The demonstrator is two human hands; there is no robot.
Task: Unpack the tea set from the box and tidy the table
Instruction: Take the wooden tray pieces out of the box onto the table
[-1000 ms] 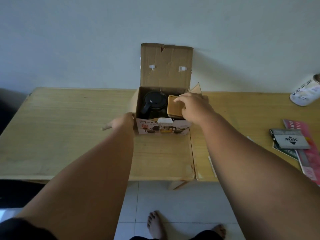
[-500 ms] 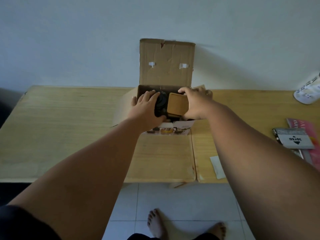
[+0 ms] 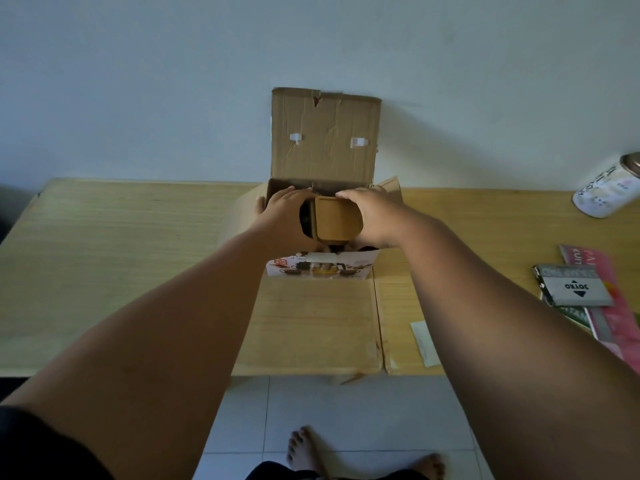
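On the wooden table nothing is unpacked yet: inside the open box, your left hand wraps the dark teapot, your right hand clasps the tan wooden piece.

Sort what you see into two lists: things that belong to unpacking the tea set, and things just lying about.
Job: cardboard box, wooden tray, dark teapot, left hand, right hand.
Lying about: white tin, grey packet, pink booklet, paper slip.

Head-worn view, forward and down over table.
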